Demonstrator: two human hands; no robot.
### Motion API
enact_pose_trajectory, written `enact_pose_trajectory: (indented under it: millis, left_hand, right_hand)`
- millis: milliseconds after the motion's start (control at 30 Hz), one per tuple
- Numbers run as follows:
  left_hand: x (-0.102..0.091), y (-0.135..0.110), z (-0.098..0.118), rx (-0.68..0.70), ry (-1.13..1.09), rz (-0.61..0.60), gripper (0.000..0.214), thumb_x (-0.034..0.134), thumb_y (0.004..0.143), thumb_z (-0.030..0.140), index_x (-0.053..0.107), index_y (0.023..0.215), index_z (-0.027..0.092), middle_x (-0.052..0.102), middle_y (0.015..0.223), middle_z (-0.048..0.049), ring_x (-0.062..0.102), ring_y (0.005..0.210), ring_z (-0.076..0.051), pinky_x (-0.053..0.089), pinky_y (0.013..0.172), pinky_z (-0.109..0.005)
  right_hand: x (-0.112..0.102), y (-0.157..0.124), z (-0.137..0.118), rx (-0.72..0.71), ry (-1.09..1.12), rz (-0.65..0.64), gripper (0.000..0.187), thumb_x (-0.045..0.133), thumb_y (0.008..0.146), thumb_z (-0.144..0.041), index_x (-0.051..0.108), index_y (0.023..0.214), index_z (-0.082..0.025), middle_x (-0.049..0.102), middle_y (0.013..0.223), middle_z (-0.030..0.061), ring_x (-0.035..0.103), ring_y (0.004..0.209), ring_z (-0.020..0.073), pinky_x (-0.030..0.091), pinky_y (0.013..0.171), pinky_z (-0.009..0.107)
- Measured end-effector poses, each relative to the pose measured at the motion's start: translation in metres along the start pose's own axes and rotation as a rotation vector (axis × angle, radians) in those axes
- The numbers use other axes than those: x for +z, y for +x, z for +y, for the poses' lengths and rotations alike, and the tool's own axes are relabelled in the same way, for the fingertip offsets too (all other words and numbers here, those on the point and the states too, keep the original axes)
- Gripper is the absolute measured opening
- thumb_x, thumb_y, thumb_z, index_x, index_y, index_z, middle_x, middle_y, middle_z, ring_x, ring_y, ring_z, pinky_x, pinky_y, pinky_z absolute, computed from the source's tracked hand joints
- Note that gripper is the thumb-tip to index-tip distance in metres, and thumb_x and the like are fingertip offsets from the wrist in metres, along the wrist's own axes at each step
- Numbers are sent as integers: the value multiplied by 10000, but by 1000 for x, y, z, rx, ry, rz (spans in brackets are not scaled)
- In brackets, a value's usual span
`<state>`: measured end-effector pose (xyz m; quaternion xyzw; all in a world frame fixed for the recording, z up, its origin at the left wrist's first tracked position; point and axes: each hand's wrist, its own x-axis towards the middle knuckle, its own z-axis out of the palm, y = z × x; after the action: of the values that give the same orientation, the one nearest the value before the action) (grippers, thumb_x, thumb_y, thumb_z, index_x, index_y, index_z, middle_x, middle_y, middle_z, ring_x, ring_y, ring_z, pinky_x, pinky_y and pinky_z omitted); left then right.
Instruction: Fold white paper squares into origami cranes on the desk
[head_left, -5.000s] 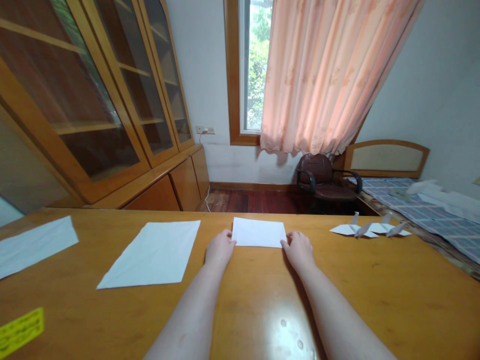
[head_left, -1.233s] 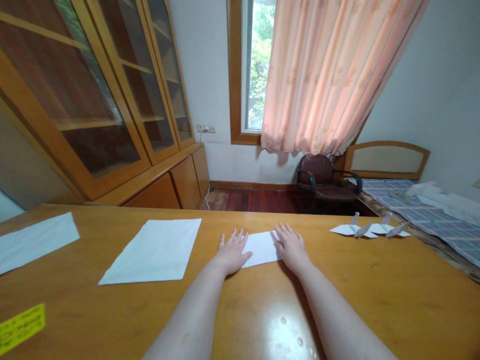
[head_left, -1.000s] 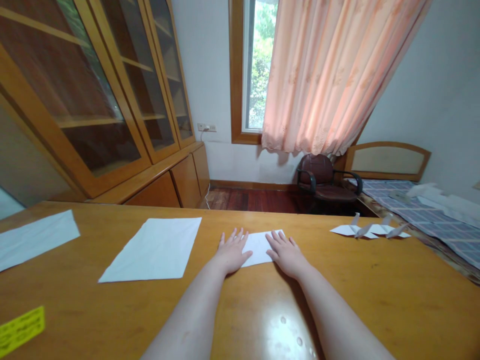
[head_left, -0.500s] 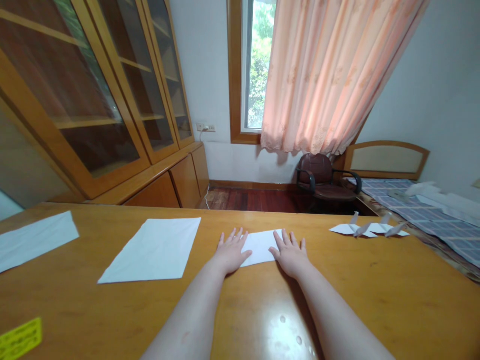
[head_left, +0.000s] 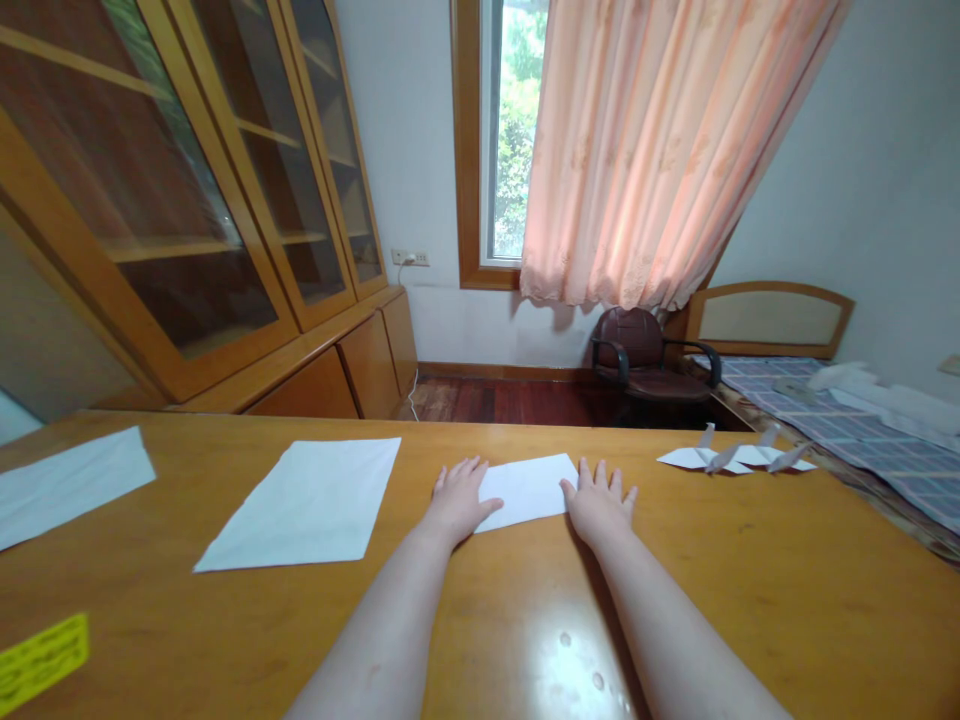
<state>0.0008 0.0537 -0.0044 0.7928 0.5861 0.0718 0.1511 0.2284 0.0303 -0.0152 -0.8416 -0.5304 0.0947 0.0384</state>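
A small white sheet of paper, roughly rectangular, lies flat on the wooden table between my hands. My left hand rests on its left end, fingers spread and thumb lying over the paper. At the right end, my right hand is laid flat with its fingers apart, the thumb touching the paper's edge. Neither hand grips anything. Whether the sheet is folded in layers, I cannot tell.
Left of my hands lie a larger white sheet and another white paper. Folded paper figures stand on the right. A yellow label is at the near left. Beyond the table are a chair and a cabinet.
My right hand has slid a little to the right, uncovering more of the paper's right end. My left hand has barely moved and stays on the left end.
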Motion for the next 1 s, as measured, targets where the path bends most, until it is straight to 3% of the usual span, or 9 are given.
enact_pose_trajectory:
  millis: [100, 233, 400, 567, 767, 1000]
  left_hand:
    - [0, 1, -1, -33, -11, 66, 686, 566, 748, 497, 432, 1348, 192, 388, 1442, -97, 322, 1329, -281, 181, 1107, -463]
    - [0, 3, -3, -45, -25, 132, 626, 603, 741, 450, 488, 1299, 192, 480, 1374, -84, 401, 1266, -268, 245, 1080, -420]
    - [1, 4, -4, -49, -36, 176, 577, 623, 732, 431, 529, 1254, 205, 542, 1311, -71, 453, 1204, -271, 302, 1037, -408]
    - [1, 4, -4, -67, -34, 189, 575, 628, 721, 444, 542, 1239, 209, 558, 1284, -75, 470, 1173, -279, 332, 1008, -398]
    - [1, 4, -3, -77, -17, 177, 587, 613, 731, 450, 523, 1258, 210, 545, 1293, -79, 463, 1180, -273, 322, 1015, -385]
    - [2, 4, -4, -102, -4, 151, 615, 590, 745, 481, 484, 1292, 219, 505, 1332, -76, 432, 1215, -268, 307, 1027, -381]
  right_hand:
    - [0, 2, -1, -27, 27, 74, 633, 363, 875, -501, 322, 1416, -174, 244, 1494, 155, 138, 1370, 377, 56, 1051, 600]
    - [-4, 2, -2, -170, 122, 143, 547, 454, 851, -383, 424, 1342, -145, 441, 1382, 152, 300, 1314, 330, 109, 1068, 557]
    - [-10, -1, -3, -309, 214, 178, 500, 494, 827, -359, 497, 1274, -135, 598, 1193, 135, 502, 1121, 273, 290, 1006, 407]
    - [-11, 0, -1, -281, 211, 237, 438, 515, 813, -348, 565, 1200, -150, 606, 1174, 118, 513, 1077, 267, 341, 930, 352]
    - [-10, 2, 0, -220, 198, 210, 436, 550, 781, -379, 590, 1165, -175, 629, 1127, 121, 518, 1064, 299, 356, 895, 403]
    - [-5, 9, 3, -237, 385, 220, 497, 600, 733, -285, 554, 1208, -149, 641, 1109, 97, 557, 1043, 241, 381, 906, 330]
